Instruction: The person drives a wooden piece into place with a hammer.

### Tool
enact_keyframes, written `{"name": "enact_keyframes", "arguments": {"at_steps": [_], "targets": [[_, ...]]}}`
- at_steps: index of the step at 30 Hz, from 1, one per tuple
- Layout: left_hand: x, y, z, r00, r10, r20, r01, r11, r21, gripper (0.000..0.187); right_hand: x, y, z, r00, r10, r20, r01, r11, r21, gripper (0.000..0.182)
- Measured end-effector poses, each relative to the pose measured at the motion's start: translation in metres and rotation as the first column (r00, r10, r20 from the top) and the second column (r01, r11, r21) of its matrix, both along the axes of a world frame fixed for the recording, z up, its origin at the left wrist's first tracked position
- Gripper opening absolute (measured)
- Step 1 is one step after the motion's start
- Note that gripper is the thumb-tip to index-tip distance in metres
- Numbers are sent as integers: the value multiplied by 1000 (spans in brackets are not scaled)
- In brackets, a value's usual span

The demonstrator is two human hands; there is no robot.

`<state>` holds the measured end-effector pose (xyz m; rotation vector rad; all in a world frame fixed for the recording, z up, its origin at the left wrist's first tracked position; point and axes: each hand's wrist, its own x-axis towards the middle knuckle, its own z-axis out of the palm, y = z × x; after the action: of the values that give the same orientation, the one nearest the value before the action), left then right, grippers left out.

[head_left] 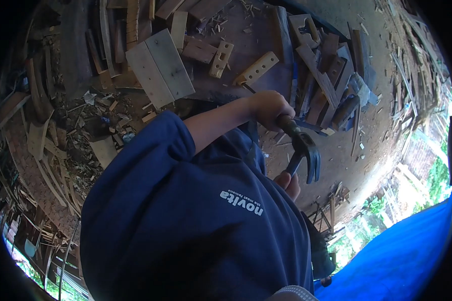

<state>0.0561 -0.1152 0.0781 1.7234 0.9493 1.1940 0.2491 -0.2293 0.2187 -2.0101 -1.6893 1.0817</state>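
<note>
My left hand (271,109) is closed around a chisel, whose handle is hidden in the fist. Its thin dark shaft (248,89) reaches toward the near end of a pale wooden block (258,68) with several holes along it. Whether the tip touches the wood I cannot make out. A claw hammer (305,149) is held by its handle in my right hand (289,184), close to my body. The hammer's striking end meets or nearly meets the top of my left fist, while its claw points away to the right.
Another holed block (221,59) lies beside the first. A wide pale board (160,68) lies to the left. More cut pieces (326,75) are heaped on the right. Shavings and scraps (103,113) litter the ground, and a blue tarp (397,251) spreads at lower right.
</note>
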Motion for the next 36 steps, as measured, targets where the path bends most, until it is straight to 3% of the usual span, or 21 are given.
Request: {"name": "enact_keyframes", "arguments": {"at_steps": [2, 4, 5, 6, 7, 8, 9, 10, 11, 14, 16, 18, 24, 26, 32, 34, 36], "targets": [[1, 0, -2, 1000, -17, -11, 16, 1000, -15, 16, 2, -5, 0, 1000, -7, -7, 7, 1000, 30, 61], [1, 2, -2, 999, -22, -23, 21, 999, -32, 18, 15, -19, -17, 963, -225, -147, 259, 921, 290, 58], [1, 1, 0, 1000, 12, -16, -12, 1000, -16, 17, 47, -29, -38, 963, -224, -146, 258, 923, 285, 58], [2, 0, 2, 999, 45, -9, -45, 999, 0, 16, 98, -38, -65, 712, -209, -670, 401, 905, 145, 55], [3, 0, 3, 999, 45, -11, -45, 999, -2, 16, 125, -43, -79, 211, -160, -964, 443, 895, -51, 51], [2, 0, 4, 999, 36, -18, -36, 999, -11, 16, 110, -37, -70, 207, -160, -965, 441, 896, -54, 51], [2, 0, 5, 999, 25, -26, -26, 999, -21, 16, 73, -19, -45, 603, -184, -776, 287, 958, -5, 51], [1, 0, 4, 999, 30, -33, -31, 999, -23, 16, 35, 0, -18, 887, -114, -448, 113, 993, -28, 50], [0, -1, 3, 999, 27, -41, -28, 999, -29, 17, 17, 8, -5, 998, 33, -50, -39, 992, -120, 49], [-2, 1, 2, 999, 16, -50, -17, 1000, -19, 18, 18, 8, -3, 999, 46, -26, -48, 997, -55, 58], [3, 1, 0, 999, 3, -39, -4, 1000, -9, 19, 22, 4, -4, 998, 17, -54, -22, 996, -83, 54], [3, 2, -2, 999, 24, -22, -24, 1000, 11, 20, 19, -3, -13, 932, -205, -298, 261, 952, 162, 52], [2, 0, -4, 998, 20, -54, -22, 999, -38, 21, 17, 1, -23, 995, 40, -91, -41, 999, -15, 56], [0, 1, -3, 998, 24, -51, -26, 999, -27, 21, 12, -1, -24, 998, -16, -66, 16, 1000, 4, 53], [-1, 2, -5, 999, 9, -46, -11, 999, -46, 24, 14, 7, -20, 945, -143, -293, 153, 988, 10, 48], [-2, 1, -4, 999, 19, -38, -20, 999, -43, 24, 16, 17, -21, 867, -301, -396, 268, 953, -139, 41], [-1, -1, -3, 998, 36, -42, -37, 999, -39, 22, 20, 25, -27, 880, -247, -406, 208, 968, -137, 35]]}}
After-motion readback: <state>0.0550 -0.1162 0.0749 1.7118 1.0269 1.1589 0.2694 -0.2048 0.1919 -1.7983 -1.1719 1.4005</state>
